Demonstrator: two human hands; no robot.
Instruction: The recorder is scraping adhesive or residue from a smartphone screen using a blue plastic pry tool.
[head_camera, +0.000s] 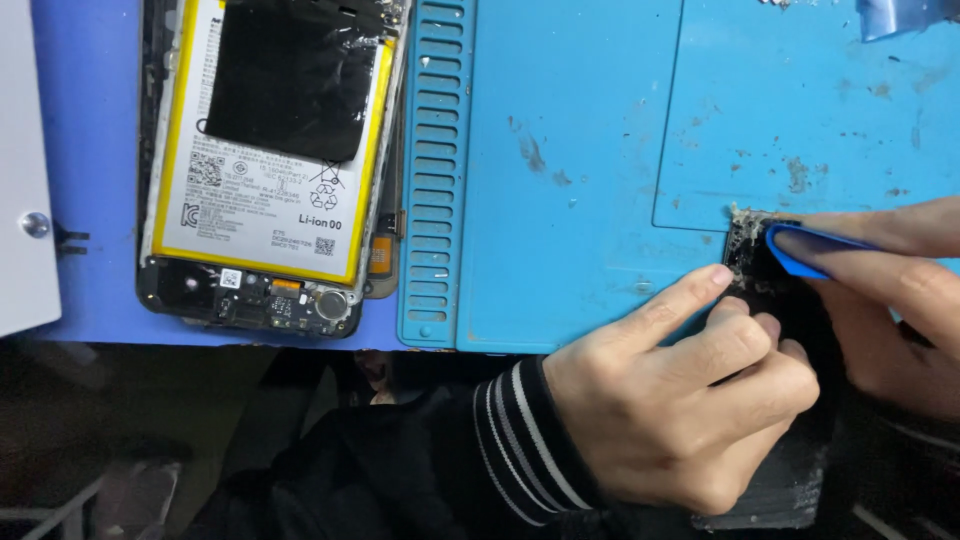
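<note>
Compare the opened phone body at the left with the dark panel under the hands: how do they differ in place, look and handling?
The opened phone body lies untouched at the left, beside the blue mat; the dark panel overhangs the mat's near edge, pinned by the left hand. The phone body shows a white, yellow-edged battery; the dark panel is plain black with crusty residue at its corner. Only the panel meets the blue pry tool in the right hand. Both lie flat.
</note>
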